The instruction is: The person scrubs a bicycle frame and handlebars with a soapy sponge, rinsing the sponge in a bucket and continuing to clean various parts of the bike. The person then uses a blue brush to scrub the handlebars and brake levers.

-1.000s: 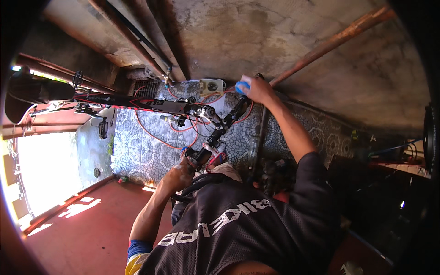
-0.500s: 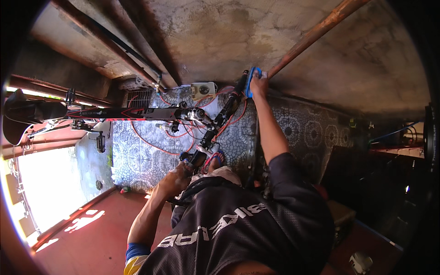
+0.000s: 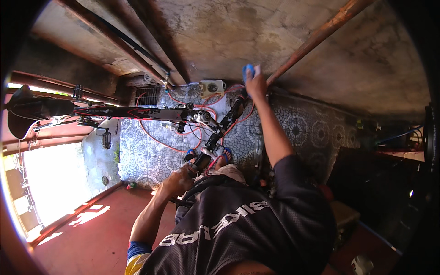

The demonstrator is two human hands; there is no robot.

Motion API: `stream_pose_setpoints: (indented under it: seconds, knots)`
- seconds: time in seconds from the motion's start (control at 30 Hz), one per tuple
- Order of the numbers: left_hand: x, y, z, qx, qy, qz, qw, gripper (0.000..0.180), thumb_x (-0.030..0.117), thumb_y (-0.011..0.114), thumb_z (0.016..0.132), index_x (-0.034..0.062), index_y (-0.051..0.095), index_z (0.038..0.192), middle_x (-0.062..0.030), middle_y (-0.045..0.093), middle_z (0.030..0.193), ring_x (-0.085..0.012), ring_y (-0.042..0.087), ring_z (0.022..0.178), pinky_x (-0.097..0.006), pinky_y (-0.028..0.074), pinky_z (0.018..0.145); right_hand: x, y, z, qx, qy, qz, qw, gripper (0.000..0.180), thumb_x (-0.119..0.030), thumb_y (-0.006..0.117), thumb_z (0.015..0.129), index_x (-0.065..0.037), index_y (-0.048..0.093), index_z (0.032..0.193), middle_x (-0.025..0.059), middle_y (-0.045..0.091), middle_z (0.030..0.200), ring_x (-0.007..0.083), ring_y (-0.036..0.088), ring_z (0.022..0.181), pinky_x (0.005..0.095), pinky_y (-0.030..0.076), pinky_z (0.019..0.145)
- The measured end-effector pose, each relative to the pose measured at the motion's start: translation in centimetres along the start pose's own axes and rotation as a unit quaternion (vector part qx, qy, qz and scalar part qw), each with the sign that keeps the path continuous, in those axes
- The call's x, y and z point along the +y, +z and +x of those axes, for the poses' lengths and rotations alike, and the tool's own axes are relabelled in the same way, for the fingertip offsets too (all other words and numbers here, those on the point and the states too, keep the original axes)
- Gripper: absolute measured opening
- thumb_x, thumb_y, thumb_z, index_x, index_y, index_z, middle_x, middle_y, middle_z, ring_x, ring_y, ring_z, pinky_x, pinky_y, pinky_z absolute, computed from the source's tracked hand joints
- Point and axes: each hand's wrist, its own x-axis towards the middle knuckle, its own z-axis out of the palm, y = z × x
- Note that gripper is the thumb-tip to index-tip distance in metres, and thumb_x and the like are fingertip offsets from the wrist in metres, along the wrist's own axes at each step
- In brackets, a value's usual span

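Observation:
A bicycle (image 3: 133, 113) stands in front of me, its black and red frame running off to the left towards the saddle (image 3: 27, 107). Its handlebar (image 3: 232, 117) slants from near my lap up to the far wall. My left hand (image 3: 178, 182) is wrapped round the near handlebar grip. Just beyond the far handlebar end, my right hand (image 3: 256, 85) is closed on a blue scrub brush (image 3: 248, 72), which is mostly covered by the fingers and a little blurred. The brush appears apart from the bar.
An orange-red hose (image 3: 158, 147) loops over the wet patterned tiles (image 3: 151, 167). A white box (image 3: 211, 89) with a round dark part stands by the far wall. Rusty pipes (image 3: 316, 41) slant along the wall, one with a tap (image 3: 167, 80). A drain grate (image 3: 146, 96) lies at the left.
My right hand with the blue scrub brush has come off the far handlebar end and moved slightly up towards the wall. My left hand stays on the near grip.

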Motion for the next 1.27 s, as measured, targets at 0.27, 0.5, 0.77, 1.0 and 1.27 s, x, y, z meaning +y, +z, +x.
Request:
stream_pose_setpoints:
  seconds: [0.27,0.5,0.77,1.0,1.27]
  knots:
    - [-1.6,2.0,0.2,0.078,-0.011,-0.005,0.997,0.047,0.028,0.062,0.092,0.0057,0.046,0.13,-0.0307,0.068,0.101,-0.0495,0.067,0.095,-0.057,0.051,0.078,1.7,-2.4,0.3,-0.093,-0.073,-0.13,0.984,0.04,-0.044,0.055,0.1,-0.01,0.06,0.12,0.025,0.071,0.101,0.0477,0.067,0.096,0.0548,0.053,0.08]
    - [-0.7,1.6,-0.1,0.09,-0.028,-0.008,0.996,0.054,0.03,0.062,0.092,0.0015,0.044,0.134,-0.0324,0.068,0.097,-0.0503,0.067,0.09,-0.057,0.052,0.074,-0.7,-1.8,-7.2,-0.106,-0.166,-0.033,0.98,0.029,-0.041,0.055,0.1,-0.015,0.058,0.115,0.0232,0.072,0.092,0.0482,0.067,0.091,0.0581,0.051,0.075]
    - [-0.4,2.1,-0.8,0.128,0.008,-0.008,0.992,0.063,0.032,0.063,0.092,0.0003,0.041,0.142,-0.0314,0.07,0.096,-0.0471,0.07,0.091,-0.054,0.054,0.074,-4.6,-5.5,-0.9,-0.208,-0.151,-0.283,0.924,0.027,-0.029,0.06,0.095,-0.014,0.066,0.117,0.0196,0.074,0.097,0.0422,0.07,0.093,0.054,0.054,0.078]
    - [-0.2,1.4,-0.9,0.099,-0.005,0.02,0.995,0.062,0.033,0.061,0.092,0.0008,0.041,0.142,-0.0309,0.07,0.098,-0.0493,0.068,0.092,-0.053,0.053,0.078,-2.5,-7.5,2.9,-0.231,-0.178,-0.331,0.897,0.023,-0.026,0.057,0.093,-0.012,0.068,0.108,0.0177,0.074,0.099,0.0397,0.071,0.096,0.0511,0.056,0.082]
    - [1.3,0.2,-2.7,0.074,-0.014,-0.018,0.997,0.048,0.027,0.063,0.091,0.0015,0.045,0.127,-0.0357,0.067,0.105,-0.0516,0.065,0.101,-0.056,0.05,0.086,-5.8,-4.3,-3.1,-0.407,-0.25,-0.227,0.849,0.037,-0.037,0.069,0.083,-0.014,0.071,0.112,0.0213,0.073,0.1,0.0394,0.07,0.097,0.0487,0.056,0.083]
